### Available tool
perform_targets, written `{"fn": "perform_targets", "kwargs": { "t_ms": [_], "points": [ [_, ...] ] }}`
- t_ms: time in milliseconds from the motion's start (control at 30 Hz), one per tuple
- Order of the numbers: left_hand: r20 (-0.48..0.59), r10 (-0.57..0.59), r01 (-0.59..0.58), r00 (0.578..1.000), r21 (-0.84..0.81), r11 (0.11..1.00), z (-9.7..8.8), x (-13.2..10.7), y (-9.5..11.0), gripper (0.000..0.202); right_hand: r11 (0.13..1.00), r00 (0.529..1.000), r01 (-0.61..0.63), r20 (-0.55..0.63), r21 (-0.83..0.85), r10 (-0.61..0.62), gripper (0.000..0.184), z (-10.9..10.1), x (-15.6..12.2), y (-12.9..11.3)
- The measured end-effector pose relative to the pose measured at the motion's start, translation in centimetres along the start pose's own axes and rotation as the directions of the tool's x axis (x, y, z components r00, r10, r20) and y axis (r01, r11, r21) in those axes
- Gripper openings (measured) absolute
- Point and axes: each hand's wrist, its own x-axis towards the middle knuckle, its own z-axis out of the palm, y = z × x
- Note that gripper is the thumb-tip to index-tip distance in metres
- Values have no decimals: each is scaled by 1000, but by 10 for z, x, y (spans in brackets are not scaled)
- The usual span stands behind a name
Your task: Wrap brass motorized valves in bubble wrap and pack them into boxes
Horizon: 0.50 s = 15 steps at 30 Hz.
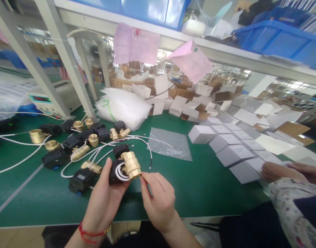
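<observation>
My left hand (106, 196) is wrapped round a motorized ball valve (132, 164) with a black actuator box and a brass body. White cable (121, 172) is coiled in loops against the box. The thumb and forefinger of my right hand (159, 196) are pinched at the lower end of the brass body; whether a cable end is also between them is hidden. Several similar valves (56, 158) with loose white cables lie to the left. Just beyond my hands, a clear bubble-wrap bag (170, 143) lies flat on the green table (199, 186).
White boxes (229, 144) stand in rows at the right, beside a co-worker's hands (284, 172). Open cartons (184, 106) are heaped behind. A stack of plastic bags (124, 106) lies at the back. An instrument (44, 103) stands behind a shelf post (67, 58); pink papers (137, 44) hang overhead.
</observation>
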Motion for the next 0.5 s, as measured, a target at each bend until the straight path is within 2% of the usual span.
{"fn": "perform_targets", "kwargs": {
  "t_ms": [67,133,233,333,400,433,500],
  "points": [
    [1,-41,41,999,-44,998,-3,0,-1,32,997,999,-46,-18,64,48,15,0,1,1],
    [24,-143,144,989,-74,987,-5,1,0,35,986,996,-86,-22,142,90,14,1,-1,-1],
    [80,-274,280,958,-76,957,-8,3,-1,39,964,996,-77,-13,254,83,19,2,-2,-4],
    [63,-299,303,952,-73,950,-8,2,-4,40,916,989,-127,-18,381,145,24,2,1,-6],
    [45,-302,305,952,-72,950,-7,0,-7,39,835,958,-251,3,490,286,22,3,6,-7],
    [48,-304,307,951,-70,949,-6,-2,-8,39,760,926,-326,27,563,378,18,3,8,-8],
    [73,-309,314,948,-57,948,-4,-4,-10,39,556,831,-450,101,699,546,7,4,12,-8]
  ]
}}
